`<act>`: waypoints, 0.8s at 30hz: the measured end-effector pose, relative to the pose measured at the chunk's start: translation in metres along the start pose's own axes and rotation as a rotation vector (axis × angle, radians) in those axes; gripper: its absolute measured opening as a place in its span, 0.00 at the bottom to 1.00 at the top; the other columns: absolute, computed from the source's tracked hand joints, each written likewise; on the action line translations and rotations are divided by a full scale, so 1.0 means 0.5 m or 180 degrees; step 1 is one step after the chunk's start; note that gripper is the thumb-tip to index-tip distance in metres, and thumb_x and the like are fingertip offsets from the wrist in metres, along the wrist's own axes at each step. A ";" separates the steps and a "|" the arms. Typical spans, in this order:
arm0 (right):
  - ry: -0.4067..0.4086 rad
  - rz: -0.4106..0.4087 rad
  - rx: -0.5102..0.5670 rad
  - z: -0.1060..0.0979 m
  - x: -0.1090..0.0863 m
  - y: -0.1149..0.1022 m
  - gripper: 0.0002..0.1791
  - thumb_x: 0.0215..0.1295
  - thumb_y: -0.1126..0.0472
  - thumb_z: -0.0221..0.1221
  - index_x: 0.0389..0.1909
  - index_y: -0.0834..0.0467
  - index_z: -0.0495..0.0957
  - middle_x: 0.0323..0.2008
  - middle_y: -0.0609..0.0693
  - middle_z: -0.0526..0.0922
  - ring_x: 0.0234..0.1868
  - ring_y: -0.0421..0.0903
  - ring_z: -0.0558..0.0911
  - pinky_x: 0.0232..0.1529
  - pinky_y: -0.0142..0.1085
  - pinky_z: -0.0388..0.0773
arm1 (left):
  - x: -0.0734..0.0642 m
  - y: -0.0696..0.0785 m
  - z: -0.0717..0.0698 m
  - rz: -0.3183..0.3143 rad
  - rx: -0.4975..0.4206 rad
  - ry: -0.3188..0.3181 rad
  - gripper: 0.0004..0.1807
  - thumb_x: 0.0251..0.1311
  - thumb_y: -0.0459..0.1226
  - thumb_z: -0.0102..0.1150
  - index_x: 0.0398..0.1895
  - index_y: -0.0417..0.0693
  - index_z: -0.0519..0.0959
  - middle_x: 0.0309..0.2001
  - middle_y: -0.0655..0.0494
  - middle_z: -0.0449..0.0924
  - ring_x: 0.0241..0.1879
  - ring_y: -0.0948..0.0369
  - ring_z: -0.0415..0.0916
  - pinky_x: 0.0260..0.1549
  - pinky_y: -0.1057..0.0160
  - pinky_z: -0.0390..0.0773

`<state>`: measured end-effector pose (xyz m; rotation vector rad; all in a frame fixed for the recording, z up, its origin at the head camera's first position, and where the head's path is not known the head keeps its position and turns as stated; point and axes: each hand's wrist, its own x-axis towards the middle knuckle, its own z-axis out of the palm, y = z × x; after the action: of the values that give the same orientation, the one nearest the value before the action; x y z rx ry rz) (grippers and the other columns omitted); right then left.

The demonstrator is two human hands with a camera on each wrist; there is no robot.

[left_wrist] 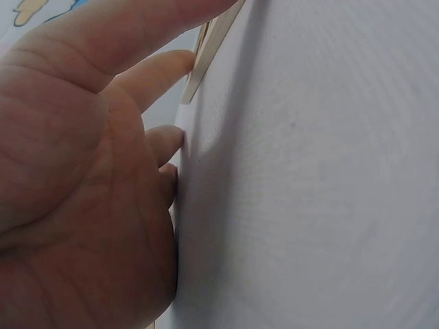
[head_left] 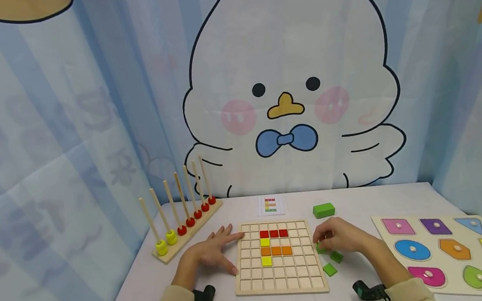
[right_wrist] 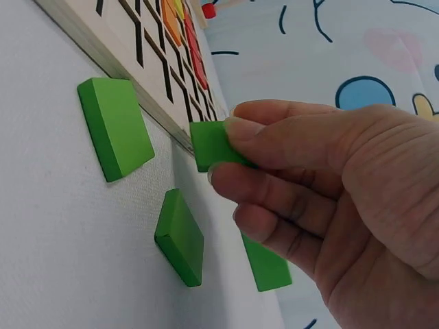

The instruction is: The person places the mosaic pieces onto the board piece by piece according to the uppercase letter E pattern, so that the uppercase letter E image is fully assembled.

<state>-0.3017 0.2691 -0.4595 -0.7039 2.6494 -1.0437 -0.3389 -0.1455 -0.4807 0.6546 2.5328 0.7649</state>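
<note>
A square wooden grid board (head_left: pixel 306 266) lies on the table between the hands. In its cells sit a row of red tiles (head_left: pixel 274 234), a row of orange tiles (head_left: pixel 276 251) and two yellow tiles, one of them a yellow tile (head_left: pixel 267 261) below the orange row. My left hand (head_left: pixel 209 252) rests at the board's left edge, index finger and thumb spread along it. Beyond the right edge, my right hand (head_left: pixel 342 235) pinches a green tile (right_wrist: pixel 208 145) between thumb and fingers, close beside the board. Two loose green tiles, one nearer the front (head_left: pixel 330 269), lie below that hand.
Behind the board are a small pattern card (head_left: pixel 270 205) and a green block (head_left: pixel 324 210). A wooden peg stand (head_left: pixel 188 234) with red and yellow beads stands at left. On the right lies a knobbed shape puzzle (head_left: pixel 447 266). A printed curtain (head_left: pixel 292 174) hangs behind the table.
</note>
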 end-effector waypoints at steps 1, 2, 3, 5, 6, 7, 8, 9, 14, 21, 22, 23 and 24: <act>0.0014 -0.0004 0.0059 -0.001 0.000 0.000 0.04 0.66 0.68 0.65 0.39 0.58 0.87 0.31 0.46 0.84 0.29 0.42 0.79 0.29 0.31 0.78 | 0.000 0.000 0.000 0.0000 0.0006 0.0003 0.56 0.45 0.50 0.83 0.80 0.72 0.64 0.86 0.49 0.37 0.85 0.46 0.28 0.81 0.39 0.29; 0.0026 -0.0007 0.0113 -0.002 0.001 0.000 0.05 0.67 0.68 0.65 0.40 0.59 0.87 0.32 0.47 0.85 0.28 0.42 0.80 0.29 0.31 0.79 | 0.001 0.000 0.001 -0.0001 0.0009 0.0006 0.55 0.45 0.50 0.83 0.80 0.72 0.64 0.86 0.49 0.37 0.85 0.46 0.28 0.81 0.39 0.29; 0.0033 -0.0008 0.0162 -0.003 0.001 0.000 0.05 0.68 0.67 0.65 0.41 0.59 0.87 0.32 0.48 0.85 0.28 0.42 0.80 0.29 0.31 0.79 | 0.001 0.000 0.001 -0.0001 0.0013 0.0007 0.56 0.45 0.50 0.83 0.80 0.72 0.64 0.86 0.49 0.37 0.85 0.46 0.28 0.81 0.39 0.29; 0.0042 -0.0019 0.0250 -0.003 0.003 0.000 0.06 0.69 0.66 0.64 0.43 0.61 0.87 0.34 0.49 0.86 0.29 0.42 0.80 0.30 0.31 0.80 | 0.001 0.000 0.001 -0.0001 0.0024 0.0006 0.55 0.45 0.50 0.83 0.80 0.71 0.64 0.86 0.48 0.37 0.85 0.46 0.28 0.81 0.39 0.29; 0.0043 -0.0025 0.0282 -0.003 0.004 0.000 0.06 0.69 0.66 0.64 0.44 0.61 0.87 0.34 0.49 0.86 0.30 0.42 0.81 0.31 0.31 0.80 | 0.001 0.001 0.001 -0.0002 0.0024 0.0006 0.55 0.45 0.50 0.83 0.80 0.71 0.64 0.86 0.48 0.37 0.85 0.46 0.28 0.81 0.39 0.29; 0.0048 -0.0031 0.0314 -0.003 0.005 0.000 0.07 0.69 0.66 0.65 0.45 0.62 0.87 0.35 0.49 0.86 0.30 0.43 0.81 0.31 0.31 0.81 | 0.001 0.001 0.001 -0.0003 0.0023 0.0006 0.55 0.45 0.49 0.83 0.80 0.71 0.64 0.86 0.48 0.37 0.85 0.46 0.28 0.81 0.39 0.29; 0.0055 -0.0033 0.0336 -0.003 0.006 -0.001 0.07 0.69 0.65 0.65 0.45 0.62 0.87 0.35 0.50 0.87 0.31 0.43 0.82 0.32 0.32 0.81 | 0.001 0.001 0.001 -0.0006 0.0021 0.0006 0.55 0.45 0.50 0.83 0.80 0.71 0.64 0.86 0.48 0.37 0.85 0.46 0.28 0.81 0.39 0.29; 0.0059 -0.0033 0.0363 -0.002 0.007 -0.001 0.08 0.69 0.65 0.65 0.46 0.62 0.86 0.36 0.50 0.87 0.31 0.44 0.82 0.33 0.32 0.82 | 0.001 0.001 0.001 -0.0007 0.0020 0.0005 0.55 0.45 0.50 0.83 0.80 0.71 0.64 0.86 0.49 0.37 0.85 0.46 0.28 0.81 0.39 0.29; 0.0081 -0.0075 0.0501 0.000 0.008 -0.005 0.12 0.67 0.67 0.66 0.50 0.64 0.85 0.41 0.53 0.87 0.36 0.45 0.84 0.39 0.30 0.84 | 0.001 0.002 0.002 -0.0013 0.0003 0.0002 0.56 0.45 0.49 0.83 0.80 0.71 0.64 0.86 0.49 0.37 0.85 0.46 0.27 0.81 0.39 0.29; 0.0180 -0.0162 0.0407 0.003 0.009 -0.020 0.15 0.65 0.65 0.69 0.51 0.64 0.84 0.40 0.51 0.84 0.36 0.41 0.79 0.37 0.28 0.79 | 0.003 -0.001 0.002 0.0010 0.0011 0.0004 0.56 0.44 0.49 0.83 0.80 0.70 0.64 0.86 0.48 0.37 0.85 0.46 0.27 0.81 0.39 0.29; 0.0206 -0.0177 0.0377 0.005 0.010 -0.021 0.15 0.64 0.64 0.70 0.51 0.62 0.84 0.38 0.50 0.84 0.35 0.41 0.78 0.37 0.28 0.78 | 0.002 -0.001 0.001 0.0014 0.0014 0.0003 0.56 0.44 0.49 0.83 0.80 0.70 0.64 0.86 0.48 0.37 0.85 0.46 0.27 0.81 0.39 0.29; 0.0228 -0.0190 0.0357 0.006 0.011 -0.023 0.14 0.64 0.64 0.70 0.50 0.61 0.85 0.37 0.50 0.83 0.35 0.40 0.78 0.36 0.28 0.77 | 0.002 -0.001 0.001 0.0016 0.0018 0.0005 0.56 0.44 0.49 0.83 0.80 0.70 0.64 0.86 0.48 0.37 0.85 0.46 0.27 0.81 0.39 0.29; 0.0251 -0.0197 0.0347 0.008 0.012 -0.025 0.14 0.64 0.63 0.71 0.49 0.60 0.85 0.36 0.49 0.83 0.35 0.40 0.77 0.36 0.28 0.77 | 0.002 -0.001 0.001 0.0015 0.0021 0.0006 0.56 0.44 0.49 0.83 0.80 0.70 0.64 0.86 0.48 0.37 0.85 0.46 0.27 0.81 0.39 0.29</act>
<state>-0.3011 0.2559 -0.4540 -0.7404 2.6271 -1.2470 -0.3396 -0.1451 -0.4815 0.6625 2.5374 0.7595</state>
